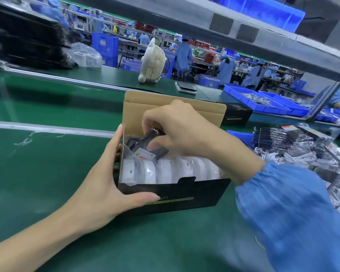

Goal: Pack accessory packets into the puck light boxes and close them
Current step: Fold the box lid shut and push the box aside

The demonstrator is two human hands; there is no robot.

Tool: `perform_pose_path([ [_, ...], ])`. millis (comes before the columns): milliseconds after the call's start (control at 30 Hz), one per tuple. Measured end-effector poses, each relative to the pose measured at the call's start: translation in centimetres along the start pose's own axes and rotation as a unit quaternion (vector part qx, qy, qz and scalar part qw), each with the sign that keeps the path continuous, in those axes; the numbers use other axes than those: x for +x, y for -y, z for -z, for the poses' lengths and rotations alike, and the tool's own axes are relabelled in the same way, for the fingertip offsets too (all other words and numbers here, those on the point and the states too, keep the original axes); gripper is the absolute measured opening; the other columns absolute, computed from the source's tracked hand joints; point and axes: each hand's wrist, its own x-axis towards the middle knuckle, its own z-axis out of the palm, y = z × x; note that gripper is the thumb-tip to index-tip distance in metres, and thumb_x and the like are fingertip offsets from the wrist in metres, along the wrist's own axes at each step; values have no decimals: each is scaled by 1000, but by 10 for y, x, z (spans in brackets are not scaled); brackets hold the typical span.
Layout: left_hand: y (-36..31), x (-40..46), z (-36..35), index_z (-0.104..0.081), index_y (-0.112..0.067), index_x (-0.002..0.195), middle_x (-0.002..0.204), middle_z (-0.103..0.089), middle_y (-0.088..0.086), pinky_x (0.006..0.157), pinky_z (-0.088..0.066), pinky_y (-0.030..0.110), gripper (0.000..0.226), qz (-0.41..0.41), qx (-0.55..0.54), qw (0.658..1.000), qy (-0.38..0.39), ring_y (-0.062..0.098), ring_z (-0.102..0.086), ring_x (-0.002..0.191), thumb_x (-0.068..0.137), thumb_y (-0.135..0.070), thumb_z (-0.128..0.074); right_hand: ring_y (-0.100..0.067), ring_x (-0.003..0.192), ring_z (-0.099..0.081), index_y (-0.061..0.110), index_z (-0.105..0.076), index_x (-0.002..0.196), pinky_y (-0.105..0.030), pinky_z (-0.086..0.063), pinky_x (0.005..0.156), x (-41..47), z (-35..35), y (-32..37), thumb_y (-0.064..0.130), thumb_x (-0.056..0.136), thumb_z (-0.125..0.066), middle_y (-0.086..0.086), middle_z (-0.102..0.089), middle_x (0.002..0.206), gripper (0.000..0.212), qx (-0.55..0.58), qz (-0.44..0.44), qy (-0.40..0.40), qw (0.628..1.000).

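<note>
**Packet going into the open puck light box**

Your open puck light box (173, 195) sits on the green desk (47, 173) right in the middle of the view, brown lid flap (165, 104) standing up at the back. Inside there's a row of white puck lights (165, 170) in clear wrap, lined up along the front wall.

Your left hand (98, 185) has its grip on the box's left end at about 9 o'clock: thumb laid along the black front wall, fingers round the side flap. Your right hand (183, 132) comes in from 3 o'clock, blue sleeve (287, 203) and all, and its grip is pinched on a dark accessory packet (143, 144), which is down in the back part of the box behind the lights, tilted. Looks like a white label on the packet, but it's blurry, so can't swear to it.

Over at 3 o'clock there's a heap of more packets and white cables (302, 148). Blue bins (263, 101) sit at 2 o'clock, a small white fan (153, 62) at 12.
</note>
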Motion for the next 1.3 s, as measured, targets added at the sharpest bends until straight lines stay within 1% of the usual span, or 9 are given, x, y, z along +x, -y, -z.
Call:
perform_pose_path([
  [133,-10,-2,4,-5,-52,157,159,-31,-25,112,-29,8,132,-79,128,989,-9,-5,-32,145,54,-62,-86,-7,73,-49,18,-67,95,-24,-40,72,-7,11,-9,23,79,-79,14,-58,78,21,44,1,82,996],
  [233,-29,5,15,-33,-19,154,155,-30,16,121,-30,43,90,-319,354,876,-70,28,-29,150,80,-48,-76,-6,66,-46,18,-67,90,-16,-37,65,-33,24,-26,16,80,-75,15,-56,72,13,57,-24,-30,998],
  [333,-57,11,2,-62,3,131,129,-60,27,107,-45,52,46,-413,487,769,-33,40,-59,122,88,-14,-71,-10,75,-53,17,-69,89,-29,-46,75,-56,38,-45,16,81,-73,12,-62,76,9,11,-70,-103,992],
  [433,-94,24,-26,-64,5,123,108,-65,20,90,-54,49,51,-287,623,720,104,38,-62,98,90,-34,-57,-22,85,-58,14,-70,95,-39,-49,80,-58,42,-62,18,86,-71,2,-68,84,10,-36,-123,-27,991],
  [500,-105,37,-32,-53,-1,129,115,-53,15,101,-41,47,68,-153,700,676,170,34,-48,108,96,-60,-40,-24,87,-59,17,-70,95,-39,-49,81,-59,46,-71,19,87,-71,2,-68,84,9,-46,-135,-20,990],
  [600,-92,44,-29,-47,-2,135,131,-43,13,113,-22,52,84,-140,755,612,188,36,-35,121,95,-74,-26,-25,89,-58,20,-68,92,-41,-50,81,-63,46,-76,22,87,-70,0,-69,87,6,-71,-134,-13,988],
  [967,-64,39,-31,-29,-15,142,128,-52,7,90,-42,39,80,-71,755,626,185,30,-48,109,92,-77,-37,-30,98,-55,13,-63,101,-34,-33,68,-38,-13,-44,2,87,-52,-8,-56,107,20,-266,-53,28,962],
  [1133,-60,40,-41,-23,-18,143,117,-53,11,86,-42,38,84,-22,779,608,151,26,-53,103,88,-74,-51,-28,83,-55,11,-64,100,-34,-35,62,-27,-31,-40,-2,84,-54,-3,-44,91,23,-209,-49,60,975],
  [1300,-65,45,-47,-22,-29,136,109,-56,3,71,-33,34,80,18,778,612,138,23,-60,96,83,-80,-52,-33,83,-55,22,-73,94,-31,-39,64,-19,-35,-47,17,84,-56,-6,-59,87,20,-104,-119,141,977],
])
